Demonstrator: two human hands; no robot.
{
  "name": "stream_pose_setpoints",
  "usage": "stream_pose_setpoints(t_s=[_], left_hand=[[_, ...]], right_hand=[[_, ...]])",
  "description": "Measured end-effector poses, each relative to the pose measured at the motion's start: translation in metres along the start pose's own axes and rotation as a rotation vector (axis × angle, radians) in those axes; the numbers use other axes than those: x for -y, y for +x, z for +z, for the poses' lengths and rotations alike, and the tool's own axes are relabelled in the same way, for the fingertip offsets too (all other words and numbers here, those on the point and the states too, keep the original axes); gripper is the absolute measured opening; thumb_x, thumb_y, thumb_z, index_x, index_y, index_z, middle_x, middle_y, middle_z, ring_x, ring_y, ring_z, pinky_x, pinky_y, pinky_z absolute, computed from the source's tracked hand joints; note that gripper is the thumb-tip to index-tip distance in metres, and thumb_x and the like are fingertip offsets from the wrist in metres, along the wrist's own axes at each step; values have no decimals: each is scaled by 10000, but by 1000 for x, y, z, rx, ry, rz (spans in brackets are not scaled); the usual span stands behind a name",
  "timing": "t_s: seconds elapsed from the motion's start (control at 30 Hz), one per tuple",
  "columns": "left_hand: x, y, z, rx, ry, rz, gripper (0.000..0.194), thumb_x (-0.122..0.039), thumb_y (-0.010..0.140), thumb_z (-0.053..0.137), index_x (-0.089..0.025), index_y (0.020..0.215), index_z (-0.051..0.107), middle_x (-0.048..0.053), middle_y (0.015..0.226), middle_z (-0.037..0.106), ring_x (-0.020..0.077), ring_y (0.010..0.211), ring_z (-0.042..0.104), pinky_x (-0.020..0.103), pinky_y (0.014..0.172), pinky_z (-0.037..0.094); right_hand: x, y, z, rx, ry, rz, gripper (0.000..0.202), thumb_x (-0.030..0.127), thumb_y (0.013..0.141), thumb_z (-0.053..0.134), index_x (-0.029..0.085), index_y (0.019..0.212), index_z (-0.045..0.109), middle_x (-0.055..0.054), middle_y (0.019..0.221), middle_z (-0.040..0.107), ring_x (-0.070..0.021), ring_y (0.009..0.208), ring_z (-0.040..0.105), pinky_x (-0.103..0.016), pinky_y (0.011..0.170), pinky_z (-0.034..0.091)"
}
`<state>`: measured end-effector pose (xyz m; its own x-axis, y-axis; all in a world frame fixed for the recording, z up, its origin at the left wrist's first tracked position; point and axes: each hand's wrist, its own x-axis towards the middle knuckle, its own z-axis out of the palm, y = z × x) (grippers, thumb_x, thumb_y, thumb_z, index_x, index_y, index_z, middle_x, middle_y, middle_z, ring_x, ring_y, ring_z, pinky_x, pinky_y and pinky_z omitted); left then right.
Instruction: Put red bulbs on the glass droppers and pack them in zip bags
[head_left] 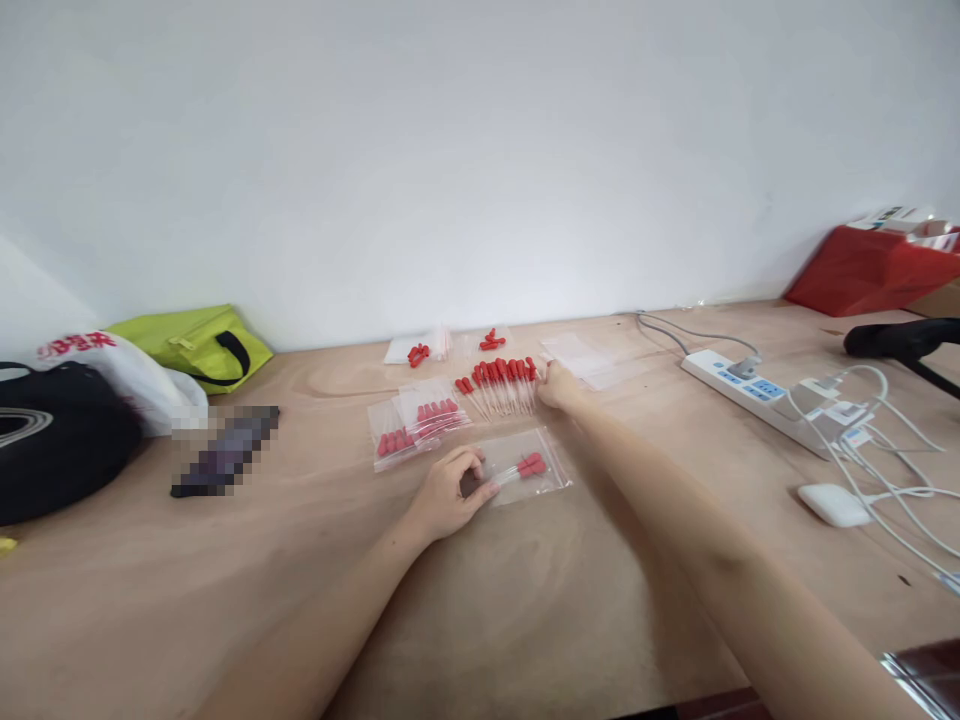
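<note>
My left hand [454,490] is curled at the left end of a clear zip bag [551,474], its thumb and fingers closed on the bag's edge. Inside that bag lie a few red-topped sticks [531,465]. Beyond it, a row of several red-topped droppers or sticks [506,372] lies side by side. My right hand [556,386] reaches to the right end of this row, fingers closed together; what they hold is too small to make out. Filled bags [394,440] with red-topped pieces overlap to the left.
Small red pieces [418,355] lie on bags near the wall, with flat clear bags [589,360] behind my right hand. A power strip [750,388] and white cables are at right. A green bag [202,345], black bag [60,440] and pixelated dark object [229,452] are left.
</note>
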<state>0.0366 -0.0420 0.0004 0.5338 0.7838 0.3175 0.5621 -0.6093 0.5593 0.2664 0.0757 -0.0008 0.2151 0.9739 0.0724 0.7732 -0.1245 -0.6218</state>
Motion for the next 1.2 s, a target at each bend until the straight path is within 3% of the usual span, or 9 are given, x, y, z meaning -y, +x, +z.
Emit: stream_pose_setpoints(t_s=[0.13,0.27,0.37,0.57,0.8,1.07,1.2], left_hand=[[1,0,1,6,8,10,105,-255,741,561,-179,792,510,51,932,577,185,901,550,325,793,429],[0,1,0,21,18,6,131,-266,749,560,-179,848,552,58,982,584,187,923,553,335,817,429],[-1,2,-1,49,24,5,154,-273,763,549,-190,887,585,58,1025,580,187,946,552,339,839,427],[-2,3,-3,85,30,-1,171,-253,784,525,-210,920,620,49,1047,577,176,956,553,323,832,437],[-1,3,-1,80,34,-9,174,-266,790,524,-222,924,625,41,1046,577,170,945,556,317,824,441],[1,4,-1,78,12,-9,155,-284,784,529,-217,887,624,42,1033,580,175,931,560,321,816,441],[0,4,-2,73,6,-21,132,-281,778,534,-211,865,603,42,1035,581,185,946,554,338,830,432]], right_hand=[[-14,-15,-12,-23,105,6,463,218,751,454,99,1185,345,-72,765,591,-185,720,574,-270,634,433],[-32,-50,-17,-30,528,-37,753,201,713,416,136,1332,-9,63,619,463,-119,468,506,-235,465,435],[-38,-79,-17,-22,761,-21,880,204,658,441,214,1326,-130,100,609,417,-99,412,495,-221,396,441],[-34,-97,-11,-112,948,95,781,218,636,499,206,1278,53,112,564,445,-100,425,524,-219,409,481],[-28,-98,-10,-122,1057,68,588,307,652,563,227,1113,206,109,577,479,-110,466,563,-229,441,491],[-21,-109,-6,39,1193,118,349,407,680,567,203,909,401,51,617,550,-99,535,586,-260,568,517],[-20,-114,-9,132,1022,104,321,420,652,599,162,820,509,27,608,559,-63,452,518,-196,443,459]])
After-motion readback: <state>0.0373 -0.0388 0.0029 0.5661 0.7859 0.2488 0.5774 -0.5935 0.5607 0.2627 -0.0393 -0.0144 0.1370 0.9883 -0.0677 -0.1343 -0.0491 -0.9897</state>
